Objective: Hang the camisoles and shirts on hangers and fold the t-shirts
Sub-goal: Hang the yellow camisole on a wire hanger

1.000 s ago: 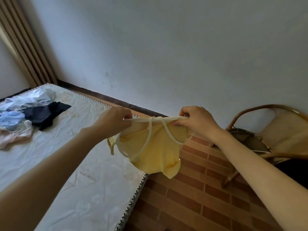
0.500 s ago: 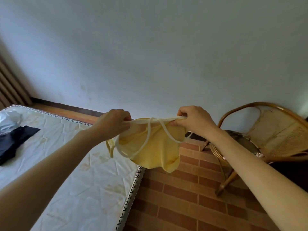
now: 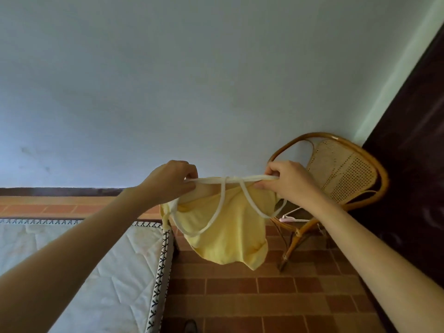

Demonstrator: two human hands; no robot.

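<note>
The fingers [image 3: 189, 175] of the left hand [image 3: 171, 180] are curled and pinched on one end of the pale cream strap band of a soft yellow fabric camisole [image 3: 228, 227]. The fingers [image 3: 272, 175] of the right hand [image 3: 290, 182] are likewise pressed together on the other end, so the band runs taut and nearly level between the two hands. Two thin cream straps [image 3: 222, 200] drop from the band and loop down across the front of the garment. The body of the camisole hangs loose below the hands, bunched and creased, its lower hem folded at the right corner. It is held in the air, above the red-brown brick-patterned tile floor [image 3: 264, 296] and just beside the corner of a white quilted mattress [image 3: 108, 272] with black-and-white stitched edging. Both bare forearms reach in from the bottom corners. Behind the right hand stands a curved rattan chair with a woven cane back [image 3: 341, 174]; a small pink plastic hanger [image 3: 288, 218] lies on its seat, partly hidden by the camisole. A pale grey-blue wall [image 3: 216, 80] fills the background, with a dark skirting strip at its foot and a dark panel [image 3: 413, 164] at the right edge.
</note>
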